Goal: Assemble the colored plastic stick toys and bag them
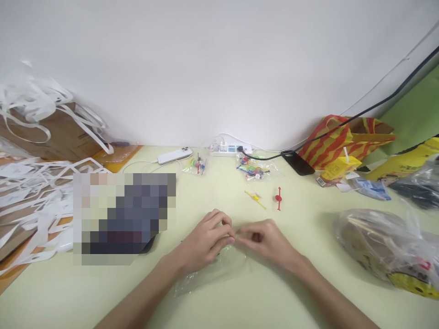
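Both forearms enter from the near edge of the pale yellow tabletop [103,292] and meet over a clear plastic bag [206,274], which lies flat and crumpled at the centre. Left hand [206,240] rests on the bag's upper edge with fingers curled and pinched together; right hand [265,240] faces it, fingertips drawn to a pinch, the two hands touching at the fingertips. Whatever small item sits between the fingertips is too small to identify. Beyond the bag, toward the wall, lie a yellow plastic stick toy [255,198] and, just beside it, a red spinner toy [278,198], both loose and apart from the hands. Farther beyond the bag are two small clear packets of coloured toy parts [253,170], a white power strip [230,148] and a white power bank [174,156]. Beyond and right of the bag lies a black phone [297,163] with a black cable, then a red-and-yellow striped bag [339,137]. Right of the bag sits a large plastic sack [384,246] holding wooden sticks. Left of the bag are a blurred-out patch, white strapping offcuts [30,183] and a cardboard box [55,132].
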Demonstrator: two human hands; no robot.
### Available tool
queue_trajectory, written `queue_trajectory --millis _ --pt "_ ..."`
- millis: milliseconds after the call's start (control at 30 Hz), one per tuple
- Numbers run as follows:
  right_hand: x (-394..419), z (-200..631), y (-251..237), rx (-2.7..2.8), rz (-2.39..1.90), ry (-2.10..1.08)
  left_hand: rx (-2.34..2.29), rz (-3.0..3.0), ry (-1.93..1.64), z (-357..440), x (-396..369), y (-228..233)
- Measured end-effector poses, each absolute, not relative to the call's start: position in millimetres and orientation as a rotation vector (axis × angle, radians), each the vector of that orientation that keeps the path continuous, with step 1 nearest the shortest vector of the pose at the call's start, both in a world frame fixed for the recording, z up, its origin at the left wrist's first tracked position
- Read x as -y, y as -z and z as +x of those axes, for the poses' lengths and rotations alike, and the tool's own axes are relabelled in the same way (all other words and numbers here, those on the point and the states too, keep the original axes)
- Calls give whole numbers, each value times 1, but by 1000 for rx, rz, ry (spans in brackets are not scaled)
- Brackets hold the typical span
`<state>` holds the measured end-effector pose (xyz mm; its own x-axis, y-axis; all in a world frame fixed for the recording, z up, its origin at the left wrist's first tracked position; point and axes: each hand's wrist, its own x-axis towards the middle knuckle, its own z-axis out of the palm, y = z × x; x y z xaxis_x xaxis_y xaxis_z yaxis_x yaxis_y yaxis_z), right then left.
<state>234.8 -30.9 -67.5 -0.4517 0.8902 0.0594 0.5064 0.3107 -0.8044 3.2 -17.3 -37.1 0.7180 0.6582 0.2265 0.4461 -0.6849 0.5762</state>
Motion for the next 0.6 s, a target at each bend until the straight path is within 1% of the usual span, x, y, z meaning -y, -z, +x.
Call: queue_trajectory --millis 33,67,133,200,233,267,333,533,600 --pt "26 243 67 2022 -1328 -889 -841 2434 -579 3 17 37" --pt "21 252 69 1957 -1455 -708 -839 2436 -580 3 17 37" --pt "11 267 74 1883 -1693 -253 -831 2437 -590 3 17 36" --pt "5 276 80 1931 -1782 90 -822 2436 -602 3 17 36" --pt "3 279 83 1968 -1796 190 -820 2435 -604 3 17 37" --pt "2 280 85 2005 -1799 238 -819 2434 -604 3 17 37" --pt "1 279 87 2040 -1796 235 -820 2434 -595 3 16 38" --pt "-1 279 80 2023 -1681 61 -811 2425 -596 3 15 39" --pt "-1 285 71 2036 -1599 -88 -816 2417 -590 3 15 38"
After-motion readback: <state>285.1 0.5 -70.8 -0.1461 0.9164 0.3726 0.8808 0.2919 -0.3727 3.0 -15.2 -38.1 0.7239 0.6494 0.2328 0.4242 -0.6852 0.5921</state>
